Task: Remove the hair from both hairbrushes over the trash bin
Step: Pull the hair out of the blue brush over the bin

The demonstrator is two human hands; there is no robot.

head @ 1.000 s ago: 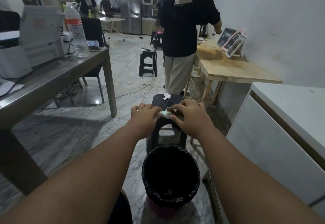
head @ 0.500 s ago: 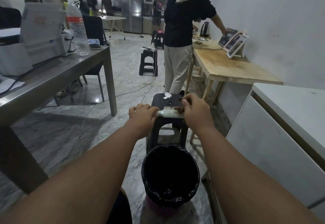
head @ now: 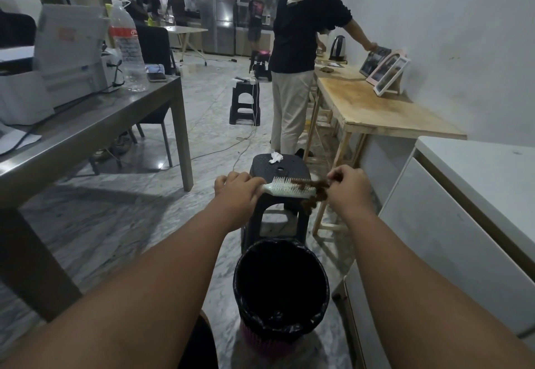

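A pale green hairbrush [head: 289,190] with white bristles lies level in the air in front of me, above a black stool. My left hand [head: 238,189] is shut on its handle. My right hand [head: 348,186] pinches a clump of brown hair [head: 311,192] that trails from the brush's right end and hangs below it. The trash bin [head: 280,287], lined with a black bag over a pink body, stands on the floor below and nearer to me than the brush. I see no second hairbrush.
The black stool [head: 278,169] carries a crumpled white tissue [head: 275,156]. A person [head: 301,59] stands beyond it at a wooden table [head: 376,108]. A grey table [head: 86,128] with a printer and water bottle is at left, a white cabinet [head: 463,209] at right.
My right hand has slid rightward off the brush head, drawing the brown hair out past the brush's end. My left hand has stayed on the handle. The person ahead has reached toward the picture frames.
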